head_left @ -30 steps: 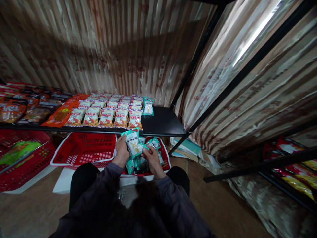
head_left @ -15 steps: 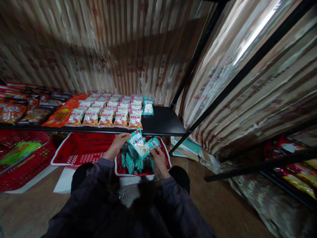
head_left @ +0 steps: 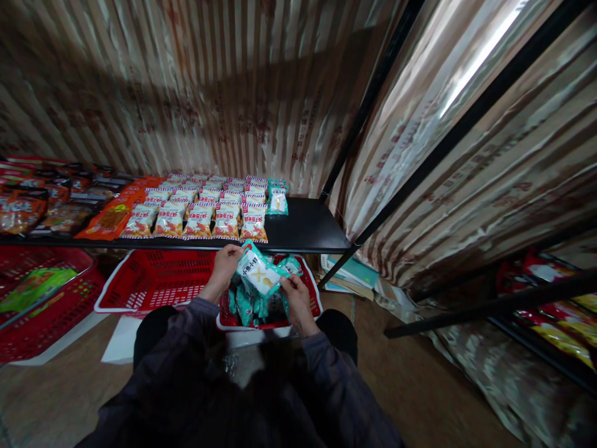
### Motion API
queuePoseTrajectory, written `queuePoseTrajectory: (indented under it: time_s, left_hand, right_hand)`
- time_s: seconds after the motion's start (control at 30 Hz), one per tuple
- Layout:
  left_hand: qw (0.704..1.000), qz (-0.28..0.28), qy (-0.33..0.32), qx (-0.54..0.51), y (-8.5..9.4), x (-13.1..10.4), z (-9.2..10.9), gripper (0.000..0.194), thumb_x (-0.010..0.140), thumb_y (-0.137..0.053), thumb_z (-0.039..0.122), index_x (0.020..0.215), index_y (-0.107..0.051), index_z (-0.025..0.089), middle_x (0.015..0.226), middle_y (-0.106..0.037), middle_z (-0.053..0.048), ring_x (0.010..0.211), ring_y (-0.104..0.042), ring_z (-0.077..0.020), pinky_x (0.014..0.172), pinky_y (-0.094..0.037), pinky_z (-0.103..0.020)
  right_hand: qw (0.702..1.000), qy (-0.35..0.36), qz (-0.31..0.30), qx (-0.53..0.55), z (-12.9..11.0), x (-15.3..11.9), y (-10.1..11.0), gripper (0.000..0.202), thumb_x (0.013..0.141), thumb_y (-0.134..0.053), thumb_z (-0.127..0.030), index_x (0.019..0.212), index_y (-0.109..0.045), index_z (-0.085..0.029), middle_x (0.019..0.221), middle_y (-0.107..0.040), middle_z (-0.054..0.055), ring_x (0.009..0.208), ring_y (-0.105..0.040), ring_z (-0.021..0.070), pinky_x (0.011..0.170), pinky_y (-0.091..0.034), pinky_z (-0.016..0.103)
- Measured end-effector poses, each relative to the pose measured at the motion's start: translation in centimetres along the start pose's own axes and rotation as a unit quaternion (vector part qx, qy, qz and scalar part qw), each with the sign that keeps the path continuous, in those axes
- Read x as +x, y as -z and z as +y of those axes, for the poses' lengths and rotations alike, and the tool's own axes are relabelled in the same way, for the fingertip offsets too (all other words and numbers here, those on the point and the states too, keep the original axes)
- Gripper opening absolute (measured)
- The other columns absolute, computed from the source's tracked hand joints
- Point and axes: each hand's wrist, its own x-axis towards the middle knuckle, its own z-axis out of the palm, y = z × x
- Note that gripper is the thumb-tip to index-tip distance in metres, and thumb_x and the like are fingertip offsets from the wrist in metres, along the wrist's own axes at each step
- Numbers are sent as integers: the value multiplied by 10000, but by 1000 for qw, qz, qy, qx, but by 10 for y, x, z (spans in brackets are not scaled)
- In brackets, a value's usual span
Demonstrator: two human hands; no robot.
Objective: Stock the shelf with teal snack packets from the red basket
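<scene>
Between my two hands is a teal and white snack bag [head_left: 258, 272], tilted, its printed front facing up. My left hand [head_left: 224, 267] pinches its upper left corner, while my right hand [head_left: 298, 302] grips the lower right side. Below it, a red basket with a white rim [head_left: 318, 305] holds several more teal snack bags [head_left: 244, 307], partly hidden by the held one. On the black shelf [head_left: 305, 225] just beyond, one teal bag [head_left: 278, 198] stands at the back, beside rows of white and orange snack bags [head_left: 199, 221].
Left of my hands sits another red basket [head_left: 158, 277], and farther left a third [head_left: 56, 298] with a green packet inside. Orange and dark snack packs [head_left: 112, 214] fill the shelf's left part. A black shelf post [head_left: 396, 193] slants up at right, with cardboard [head_left: 354, 274] at its foot.
The held teal bag has shifted slightly left and turned a little, with its front showing more fully. Both hands keep their hold.
</scene>
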Motion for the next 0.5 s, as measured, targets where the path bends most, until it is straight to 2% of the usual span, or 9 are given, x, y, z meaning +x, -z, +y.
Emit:
queuePoseTrajectory:
  time_s: [0.07,0.13,0.23,0.33,0.43,0.5]
  left_hand:
    - [999,39,-3,-8,-4,-1,-1,118,569,-683,262,588,-604,175,552,-575,29,564,-496,-111,568,-369,-225]
    - [999,37,7,-12,-5,-1,0,88,560,-676,234,567,-612,174,558,-588,15,564,-497,-116,565,-366,-227]
    - [999,-38,38,8,-2,-1,5,71,518,-689,208,535,-630,172,535,-593,-3,546,-491,-126,542,-352,-231]
    - [993,-109,39,20,2,-2,13,86,498,-705,217,542,-646,172,539,-602,-8,543,-491,-129,532,-346,-228]
    - [990,-141,30,0,3,-4,19,149,516,-724,267,620,-675,172,589,-626,-10,558,-511,-131,547,-362,-232]
    - [991,-134,28,-3,1,-6,20,167,524,-734,286,624,-672,168,578,-618,-7,552,-509,-129,549,-363,-235]
  right_hand:
    - [999,-20,16,27,-1,-4,-3,305,528,-778,-372,686,-585,-196,627,-585,-42,577,-525,110,564,-423,237]
    - [997,-39,42,43,-2,-7,-3,314,519,-781,-370,667,-560,-204,637,-589,-41,584,-536,113,544,-419,227]
    - [997,-41,58,37,-4,-11,1,327,514,-779,-387,678,-557,-211,637,-583,-44,577,-528,109,512,-400,211]
    - [998,-29,53,19,-6,-11,6,345,493,-785,-395,690,-570,-211,628,-576,-50,561,-508,106,506,-398,212]
    - [998,-29,53,23,-7,-10,8,339,478,-789,-383,671,-572,-207,605,-558,-61,543,-488,96,500,-392,208]
    - [998,-32,53,27,-8,-10,7,331,473,-791,-373,661,-578,-202,599,-549,-63,545,-482,88,491,-383,195]
